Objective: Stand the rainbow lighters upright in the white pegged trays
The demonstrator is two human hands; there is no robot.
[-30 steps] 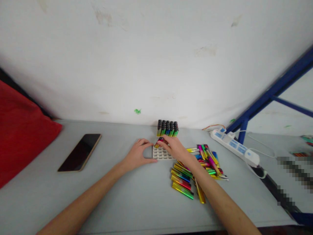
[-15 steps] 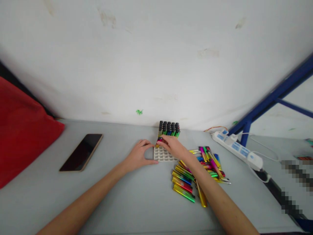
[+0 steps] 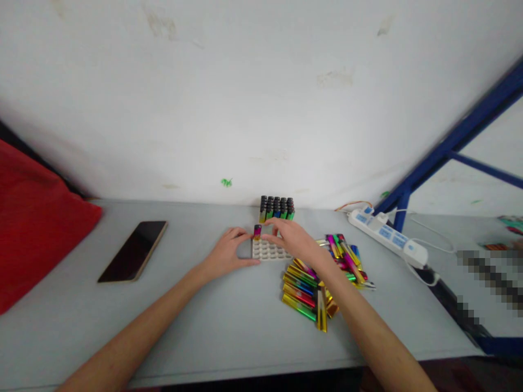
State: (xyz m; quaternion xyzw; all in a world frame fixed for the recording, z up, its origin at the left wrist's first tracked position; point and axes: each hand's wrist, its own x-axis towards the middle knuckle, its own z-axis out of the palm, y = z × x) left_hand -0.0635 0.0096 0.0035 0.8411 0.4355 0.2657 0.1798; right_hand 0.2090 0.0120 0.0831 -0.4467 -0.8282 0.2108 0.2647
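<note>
Surface (image 3: 204, 326), grey, carrying all the pieces at work. Loose lighters (image 3: 298, 294) lying to the right in a jumbled pile, a few in a rough row along its near-left side, in shiny gold, green, red, blue and magenta. Step in hand, by the look of it: standing lighters up in a pale tray (image 3: 272, 251), with a single one in place so far as visible. Left hand (image 3: 224, 253) holding the left end of the tray, thumb at the near corner, fingertips at the far one. Right hand (image 3: 294, 239) released, thumb and forefinger apart, with no piece visible between them. Next move, as a judgement: backing away without a knock, picking from the pile, turning the piece black top up, and lowering into a neighbouring hole. Tray flat, rows of holes across, far-right part hidden by the right hand. Block of upright lighters (image 3: 277, 208) behind, tight rows, black tops. Lone lighter (image 3: 257, 232) upright at the tray's far-left corner, between both hands' fingertips; dark top, magenta fading to gold below. Fully seated or not: too small to tell.
</note>
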